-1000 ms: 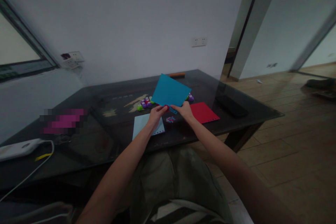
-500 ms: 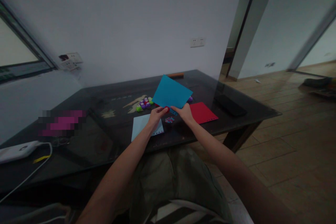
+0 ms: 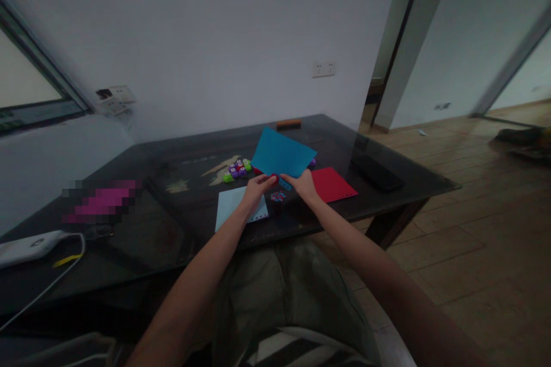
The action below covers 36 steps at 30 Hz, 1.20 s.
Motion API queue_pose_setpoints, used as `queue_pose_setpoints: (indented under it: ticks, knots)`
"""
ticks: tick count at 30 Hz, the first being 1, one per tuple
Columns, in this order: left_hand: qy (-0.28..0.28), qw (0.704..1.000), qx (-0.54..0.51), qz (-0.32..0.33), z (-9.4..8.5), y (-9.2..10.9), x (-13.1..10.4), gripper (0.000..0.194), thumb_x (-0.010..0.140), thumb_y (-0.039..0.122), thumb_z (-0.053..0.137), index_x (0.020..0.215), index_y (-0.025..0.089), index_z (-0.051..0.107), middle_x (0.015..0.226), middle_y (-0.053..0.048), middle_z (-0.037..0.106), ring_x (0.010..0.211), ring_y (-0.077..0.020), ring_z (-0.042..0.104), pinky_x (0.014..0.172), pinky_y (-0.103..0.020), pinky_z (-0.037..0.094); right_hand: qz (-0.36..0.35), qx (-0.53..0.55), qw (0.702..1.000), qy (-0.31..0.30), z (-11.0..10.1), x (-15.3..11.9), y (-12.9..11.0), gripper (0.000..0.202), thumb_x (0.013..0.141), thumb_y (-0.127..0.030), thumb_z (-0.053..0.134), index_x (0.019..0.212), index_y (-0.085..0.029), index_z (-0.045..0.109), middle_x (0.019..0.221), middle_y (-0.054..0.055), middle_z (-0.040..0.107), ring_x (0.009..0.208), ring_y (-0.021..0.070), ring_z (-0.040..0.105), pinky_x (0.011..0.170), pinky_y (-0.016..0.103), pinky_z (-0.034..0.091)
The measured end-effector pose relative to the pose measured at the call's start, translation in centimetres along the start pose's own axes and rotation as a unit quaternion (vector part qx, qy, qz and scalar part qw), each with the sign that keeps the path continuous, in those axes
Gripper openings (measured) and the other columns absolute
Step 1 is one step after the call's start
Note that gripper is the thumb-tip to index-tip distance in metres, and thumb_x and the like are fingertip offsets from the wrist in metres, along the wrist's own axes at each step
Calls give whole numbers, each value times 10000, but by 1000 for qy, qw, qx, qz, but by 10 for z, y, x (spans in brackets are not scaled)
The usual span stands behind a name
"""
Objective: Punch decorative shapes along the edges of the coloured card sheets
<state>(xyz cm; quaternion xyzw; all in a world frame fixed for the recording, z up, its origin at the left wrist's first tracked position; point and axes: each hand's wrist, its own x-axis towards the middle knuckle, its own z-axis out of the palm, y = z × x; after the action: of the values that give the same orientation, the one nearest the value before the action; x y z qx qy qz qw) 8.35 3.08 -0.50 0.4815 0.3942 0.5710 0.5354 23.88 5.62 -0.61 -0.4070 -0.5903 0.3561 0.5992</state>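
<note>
A blue sheet (image 3: 284, 153) is held up over the table, tilted, with a row of holes showing at its near edge. My left hand (image 3: 259, 186) is closed at its near left edge, around a small red object (image 3: 272, 178) pressed against the sheet. My right hand (image 3: 302, 183) pinches the near right edge. Below the sheet lies a small pile of red and blue bits (image 3: 278, 196). A white sheet stack (image 3: 230, 205) with holes lies partly under my left wrist. Beside my right hand rests a red sheet (image 3: 334, 184).
Several purple and green toy figures with eyes (image 3: 238, 169) stand left of the blue sheet. A black flat case (image 3: 377, 172) lies at right, an orange-brown bar (image 3: 288, 124) at the back. A white power strip (image 3: 32, 248) with its cable is on the dark table (image 3: 167, 258) at left.
The far edge of the blue sheet has tipped down slightly, and more of its holed near edge shows between my hands. My hands have hardly moved.
</note>
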Motion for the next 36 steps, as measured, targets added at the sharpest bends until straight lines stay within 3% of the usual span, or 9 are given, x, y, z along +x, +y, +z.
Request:
queue_pose_setpoints:
  ticks: [36]
  knots:
    - [-25,1000,0,-3,-3,0,3,340,564,343,801,761,114,646,792,-51,673,755,-154,632,832,-317,471,27,-4,999,24,-4,2,-1,431,555,-369,754,881,-102,663,965,165,697,856,269,663,765,350,519]
